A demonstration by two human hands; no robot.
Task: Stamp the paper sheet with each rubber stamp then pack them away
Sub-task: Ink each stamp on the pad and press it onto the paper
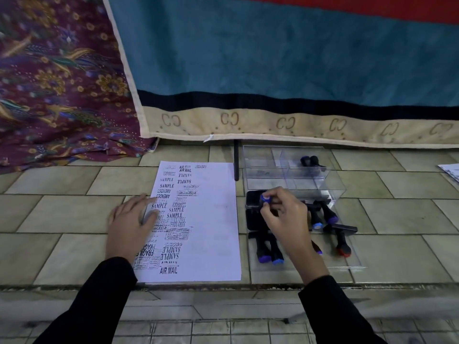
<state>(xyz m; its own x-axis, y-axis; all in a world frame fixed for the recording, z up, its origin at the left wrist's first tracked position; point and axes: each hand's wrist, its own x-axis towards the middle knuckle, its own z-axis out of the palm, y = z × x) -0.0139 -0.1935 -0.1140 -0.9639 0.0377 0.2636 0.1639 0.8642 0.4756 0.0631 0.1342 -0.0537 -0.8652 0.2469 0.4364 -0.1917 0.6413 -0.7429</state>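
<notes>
A white paper sheet (208,219) lies on the tiled surface, its left half covered in black stamp prints. My left hand (131,219) rests flat on the sheet's left edge, fingers straight. My right hand (283,214) pinches a blue-topped rubber stamp (265,199) over a black ink pad (253,198). Several black-handled stamps (270,252) with blue or red ends lie on a clear lid (305,265) to the right of the sheet. Behind them stands a clear plastic box (293,170) with two stamps (310,161) inside.
A teal, beige-bordered cloth (273,70) hangs behind the work area, and a purple floral fabric (57,83) lies at the left. A black rod (236,160) stands between sheet and box. More papers (450,171) show at the far right. The tiled ledge ends just below the sheet.
</notes>
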